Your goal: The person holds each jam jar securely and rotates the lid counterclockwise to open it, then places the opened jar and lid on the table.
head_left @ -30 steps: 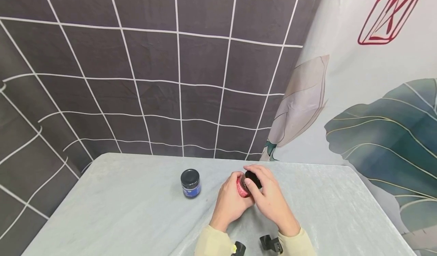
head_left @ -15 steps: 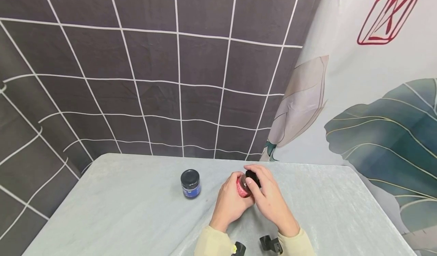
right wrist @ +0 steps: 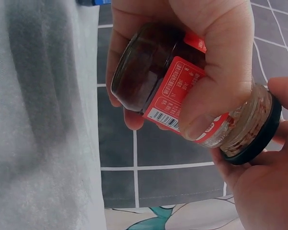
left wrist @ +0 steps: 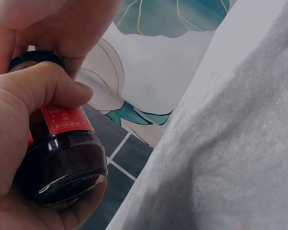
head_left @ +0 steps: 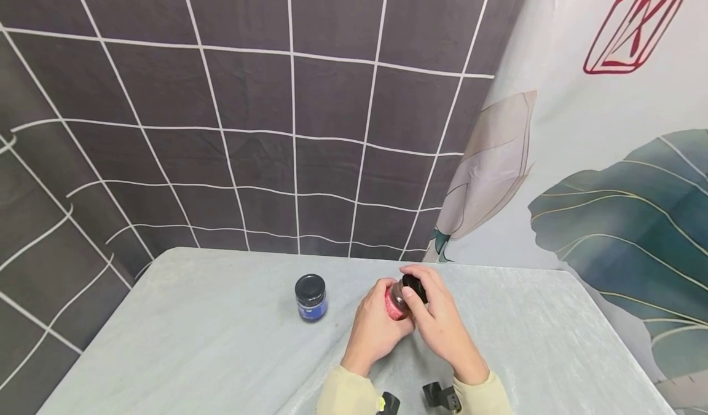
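My left hand (head_left: 377, 324) wraps round the body of a glass jar (head_left: 394, 307) with a red label and dark contents, held tilted above the table. Over its black lid (head_left: 415, 288) the fingers and thumb of my right hand (head_left: 440, 324) are curled. The lid sits on the jar's neck; whether it is loose I cannot tell. In the left wrist view, my left thumb lies across the red label (left wrist: 67, 120) and the jar's base (left wrist: 69, 184) faces the camera. A barcode (right wrist: 164, 118) and the clear neck (right wrist: 247, 120) with reddish bits show in the right wrist view.
A second jar (head_left: 311, 298), with a black lid and blue label, stands upright on the table to the left of my hands. A pale cloth covers the table (head_left: 221, 341). Behind it hangs a dark grid-patterned curtain (head_left: 326, 101), with a leaf-printed one (head_left: 581, 114) on the right.
The head view has shifted slightly. Both hands keep their hold on the red-labelled jar and its lid, with hardly any movement. The blue-labelled jar stays where it was.
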Available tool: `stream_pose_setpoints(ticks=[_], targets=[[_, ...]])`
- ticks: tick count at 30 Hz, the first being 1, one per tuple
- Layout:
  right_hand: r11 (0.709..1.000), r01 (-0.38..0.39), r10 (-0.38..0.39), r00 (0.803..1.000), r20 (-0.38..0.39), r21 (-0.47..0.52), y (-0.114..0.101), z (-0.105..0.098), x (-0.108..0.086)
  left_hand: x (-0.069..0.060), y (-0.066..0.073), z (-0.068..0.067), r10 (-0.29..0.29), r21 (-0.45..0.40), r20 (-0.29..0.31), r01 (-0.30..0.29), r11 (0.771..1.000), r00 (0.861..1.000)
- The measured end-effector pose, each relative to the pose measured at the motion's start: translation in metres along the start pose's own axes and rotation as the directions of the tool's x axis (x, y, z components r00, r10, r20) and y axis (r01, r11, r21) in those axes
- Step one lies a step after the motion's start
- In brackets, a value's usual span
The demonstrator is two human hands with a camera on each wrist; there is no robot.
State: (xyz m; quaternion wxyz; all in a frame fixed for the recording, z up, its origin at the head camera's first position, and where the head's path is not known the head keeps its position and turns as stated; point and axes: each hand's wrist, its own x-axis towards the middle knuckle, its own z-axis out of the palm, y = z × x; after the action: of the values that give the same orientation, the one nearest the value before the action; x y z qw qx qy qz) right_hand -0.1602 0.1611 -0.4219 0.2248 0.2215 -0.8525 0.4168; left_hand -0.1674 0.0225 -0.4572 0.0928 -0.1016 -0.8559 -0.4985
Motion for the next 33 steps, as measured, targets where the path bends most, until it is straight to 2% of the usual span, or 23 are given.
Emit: stream_pose_setpoints(ticks=[12,20,33], targets=[[1.0,-0.011,0.011,1.0,-0.022,0.022,0.0008,-0.0015,0.0002,0.0005,0.0,0.0005,-0.003,-0.004,-0.004,0.003,1.0,1.0],[0.997,-0.047,0.048,0.999,-0.023,0.054,0.0004,-0.003,0.0018,0.0012,-0.0003,0.0008,-0.015,-0.029,0.001,0.015,0.999,1.0],[0.998,-0.033,0.038,0.995,-0.097,0.055,-0.0007,-0.0027,0.0015,-0.0001,-0.0005,0.0006,-0.014,-0.064,-0.02,0.013,0.998,1.0]])
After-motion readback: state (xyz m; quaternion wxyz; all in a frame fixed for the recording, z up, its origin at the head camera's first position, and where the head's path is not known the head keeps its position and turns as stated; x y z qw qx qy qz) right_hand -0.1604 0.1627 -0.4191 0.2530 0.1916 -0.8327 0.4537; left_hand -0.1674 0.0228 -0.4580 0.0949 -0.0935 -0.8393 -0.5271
